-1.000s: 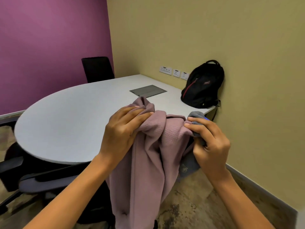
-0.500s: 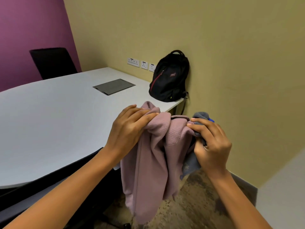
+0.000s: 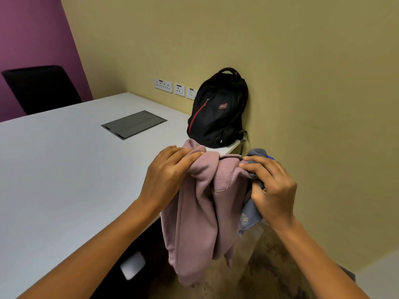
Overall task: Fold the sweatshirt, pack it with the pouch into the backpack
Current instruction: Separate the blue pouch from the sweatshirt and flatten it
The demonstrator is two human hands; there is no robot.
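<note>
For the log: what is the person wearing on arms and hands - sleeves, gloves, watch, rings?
Nothing visible. The left hand and right hand are bare: no gloves, rings or watch. The left forearm and right forearm are uncovered to the frame edge, no sleeves in view.

pouch [image 3: 250, 216] mostly hidden under right hand [image 3: 274, 190]; its print unreadable; chair [image 3: 41, 89] base hidden behind table [image 3: 64, 169]

the left hand [image 3: 167, 173] grips one bunched top edge of the pink sweatshirt [image 3: 200, 214], which hangs down past the edge of the white counter [image 3: 64, 169]. the right hand [image 3: 271, 188] pinches the sweatshirt's other top edge together with a grey-blue pouch [image 3: 250, 216]. a black backpack [image 3: 218, 113] stands upright at the counter's far corner against the yellow wall [image 3: 302, 72]. a grey hatch [image 3: 133, 124] sits flush in the counter.
</note>
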